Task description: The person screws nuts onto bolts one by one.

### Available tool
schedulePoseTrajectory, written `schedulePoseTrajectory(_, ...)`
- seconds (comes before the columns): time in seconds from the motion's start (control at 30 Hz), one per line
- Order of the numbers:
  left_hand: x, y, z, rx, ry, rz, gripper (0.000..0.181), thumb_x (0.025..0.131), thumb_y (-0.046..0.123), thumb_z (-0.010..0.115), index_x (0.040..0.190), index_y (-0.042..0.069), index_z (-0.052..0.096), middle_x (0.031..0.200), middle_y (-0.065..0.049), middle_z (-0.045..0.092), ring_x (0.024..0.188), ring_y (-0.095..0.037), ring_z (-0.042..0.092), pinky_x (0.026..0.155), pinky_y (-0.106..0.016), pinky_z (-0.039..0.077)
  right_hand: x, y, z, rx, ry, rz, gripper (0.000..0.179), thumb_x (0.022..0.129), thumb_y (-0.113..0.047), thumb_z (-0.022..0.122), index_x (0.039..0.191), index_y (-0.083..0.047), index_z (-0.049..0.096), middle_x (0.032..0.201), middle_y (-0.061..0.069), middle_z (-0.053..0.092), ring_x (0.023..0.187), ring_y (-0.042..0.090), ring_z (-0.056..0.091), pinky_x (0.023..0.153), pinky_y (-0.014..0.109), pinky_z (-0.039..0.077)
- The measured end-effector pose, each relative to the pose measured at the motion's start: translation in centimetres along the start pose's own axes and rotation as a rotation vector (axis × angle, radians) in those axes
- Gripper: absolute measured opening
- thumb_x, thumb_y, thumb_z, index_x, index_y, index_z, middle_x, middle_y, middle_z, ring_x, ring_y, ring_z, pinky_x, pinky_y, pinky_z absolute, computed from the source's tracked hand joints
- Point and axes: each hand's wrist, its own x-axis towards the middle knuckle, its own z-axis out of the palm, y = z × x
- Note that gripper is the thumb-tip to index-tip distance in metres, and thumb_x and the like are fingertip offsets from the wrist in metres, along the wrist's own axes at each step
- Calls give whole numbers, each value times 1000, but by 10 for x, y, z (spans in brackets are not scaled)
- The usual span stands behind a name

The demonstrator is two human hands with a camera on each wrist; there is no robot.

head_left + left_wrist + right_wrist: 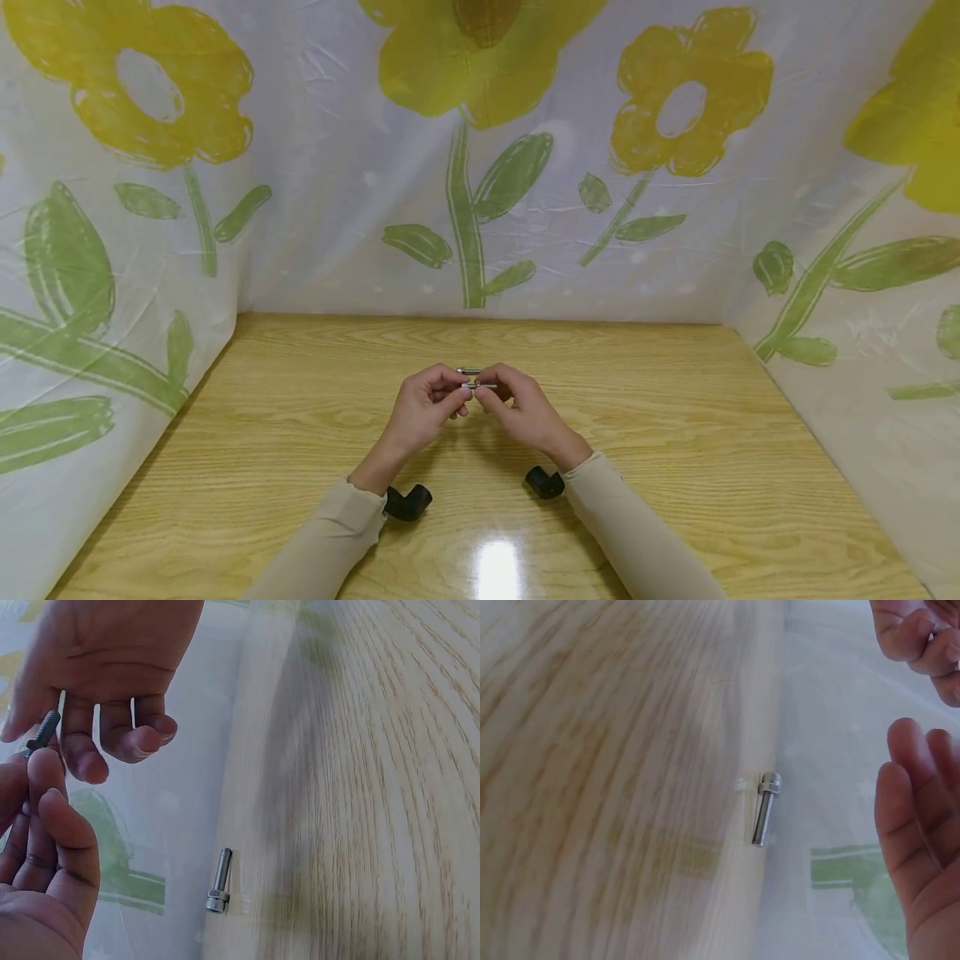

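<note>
In the head view my left hand (422,410) and right hand (523,410) meet near the table's middle, over a small metal bolt (487,386). My left thumb and fingers pinch the bolt's head end, and its threaded shank points towards the right hand. A dark nut (34,744) sits on the shank just past the left fingertips. My right thumb and index finger close round the nut and shank from the other side, the remaining fingers loosely bent. Just beyond the hands lies a second bolt (763,814), with a nut (769,788) up near its head.
Under the hands is a wood-grain table (300,467). Flower-printed white cloth (330,208) rises behind it and along both sides. Black curved pieces (407,503) are at both sleeve cuffs.
</note>
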Motion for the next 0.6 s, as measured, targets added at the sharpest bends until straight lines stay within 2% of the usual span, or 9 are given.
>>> schedulePoseTrajectory(0.17,1,-2,0,-3,-3,-13,14,91,-4,60,104,-9,62,91,-28,65,69,-33,64,64,-48,54,1,0,1,26,27,-14,29,96,-26,60,119,-9,55,106,-2,61,90,17,63,74,33,51)
schedulePoseTrajectory(0.2,1,-2,0,-6,-4,-16,14,91,-4,61,104,-9,62,92,-29,65,69,-34,64,63,-46,54,1,0,1,35,31,-17,28,96,-22,61,118,-7,55,106,-1,62,90,18,63,74,34,51)
schedulePoseTrajectory(0.27,0,-2,0,-9,-4,-19,14,91,-3,61,104,-9,62,92,-29,65,70,-37,64,64,-48,54,0,-9,-1,42,25,-25,23,96,-15,61,115,-4,55,104,3,62,88,20,64,74,33,52)
schedulePoseTrajectory(0.37,0,-1,1,-4,-1,-20,14,91,-3,61,103,-9,62,91,-26,66,72,-43,62,65,-49,53,1,-10,-1,44,10,-17,17,96,-9,58,113,-5,56,103,6,63,83,22,64,71,35,52)
schedulePoseTrajectory(0.47,0,-1,1,6,0,-14,14,91,-3,61,103,-9,62,90,-25,66,72,-45,62,65,-52,53,1,-5,0,24,3,-9,12,99,-13,53,108,-6,59,99,7,63,78,20,62,66,36,52)
schedulePoseTrajectory(0.6,0,-1,2,6,-7,-5,13,91,-4,61,103,-10,62,91,-29,65,72,-47,61,64,-50,53,0,3,0,5,6,-22,22,101,-24,48,100,-8,63,94,10,62,77,19,61,60,36,49)
